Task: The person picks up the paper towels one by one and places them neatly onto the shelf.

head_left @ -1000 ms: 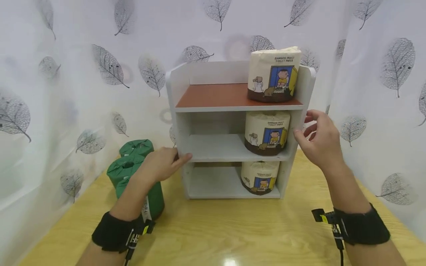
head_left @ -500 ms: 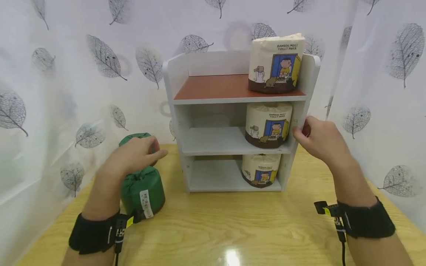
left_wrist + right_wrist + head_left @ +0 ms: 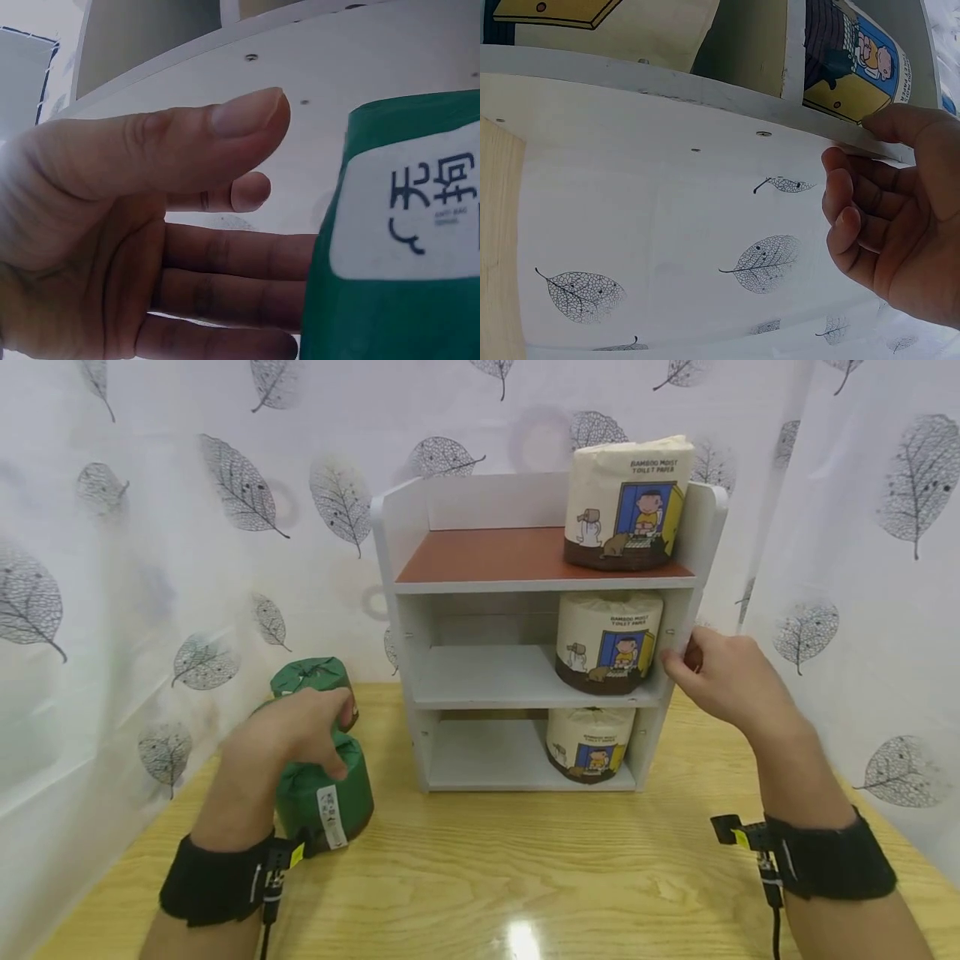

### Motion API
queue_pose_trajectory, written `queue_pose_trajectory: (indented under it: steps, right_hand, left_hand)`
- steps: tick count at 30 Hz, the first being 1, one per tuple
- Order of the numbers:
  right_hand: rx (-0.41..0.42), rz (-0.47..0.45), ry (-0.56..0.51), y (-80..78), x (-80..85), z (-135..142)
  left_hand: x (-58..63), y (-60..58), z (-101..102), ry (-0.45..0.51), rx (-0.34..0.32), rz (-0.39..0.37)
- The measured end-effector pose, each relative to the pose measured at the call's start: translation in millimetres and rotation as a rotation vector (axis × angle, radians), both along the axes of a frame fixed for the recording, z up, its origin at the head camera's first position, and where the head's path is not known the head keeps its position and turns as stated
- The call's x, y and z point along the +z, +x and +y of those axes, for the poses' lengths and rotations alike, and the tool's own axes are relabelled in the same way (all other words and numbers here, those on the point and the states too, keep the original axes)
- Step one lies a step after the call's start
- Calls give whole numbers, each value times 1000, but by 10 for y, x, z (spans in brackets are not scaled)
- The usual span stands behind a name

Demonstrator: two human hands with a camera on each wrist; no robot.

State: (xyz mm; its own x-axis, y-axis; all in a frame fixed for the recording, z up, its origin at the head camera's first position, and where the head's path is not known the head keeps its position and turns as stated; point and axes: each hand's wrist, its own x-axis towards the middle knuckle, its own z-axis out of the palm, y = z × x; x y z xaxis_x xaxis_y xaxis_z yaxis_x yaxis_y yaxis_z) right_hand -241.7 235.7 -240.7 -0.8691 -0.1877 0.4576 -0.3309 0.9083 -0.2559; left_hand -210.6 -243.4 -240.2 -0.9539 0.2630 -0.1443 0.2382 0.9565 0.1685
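My left hand (image 3: 296, 731) is over the nearer green-wrapped toilet paper roll (image 3: 322, 802), at the left of the head view. In the left wrist view its thumb stands apart from the roll's labelled side (image 3: 397, 315), while the extended fingers reach behind it. My right hand (image 3: 731, 681) holds the right side panel of a small white shelf unit (image 3: 517, 672), thumb at the front edge and curled fingers (image 3: 844, 187) along the outside. Cream toilet paper rolls stand at the right end of each level: top (image 3: 626, 506), middle (image 3: 607, 643) and bottom (image 3: 590, 745).
Another green roll (image 3: 311, 672) stands farther back, left of the shelf unit. A wooden table (image 3: 480, 868) bears everything. Behind hangs a white curtain (image 3: 172, 568) printed with leaves. Black straps with cameras circle both wrists.
My left hand has left the shelf unit's left side and moved left, then down over the nearer green roll. My right fingers have closed in on the right panel. The head view has shifted.
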Motion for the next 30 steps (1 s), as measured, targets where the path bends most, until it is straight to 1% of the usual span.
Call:
queue_pose_trajectory:
  steps: [4,8,10,14,17,20,25,30]
  right_hand:
    - [2,-8,0,3,-11,9]
    - [2,-2,0,-2,-13,18]
    - [2,4,-1,-3,-13,22]
    - [1,15,-1,-5,-11,24]
    - [2,15,2,-10,-8,20]
    - [2,9,0,-12,-2,8]
    - [0,-8,-7,-16,2,-9]
    - [-7,-25,-13,-15,-18,0]
  left_hand:
    - [-24,-37,16,-22,8,-8]
    - [-14,-55,43,-35,56,-36]
    - [-14,-67,51,-51,68,-43]
    - [-66,-122,81,-108,49,-49]
    - [-112,-161,120,-143,45,-73]
    - [-131,-164,149,-170,49,-89]
    - [-156,-158,180,-176,27,-75]
    - [-200,-181,172,-139,12,-74]
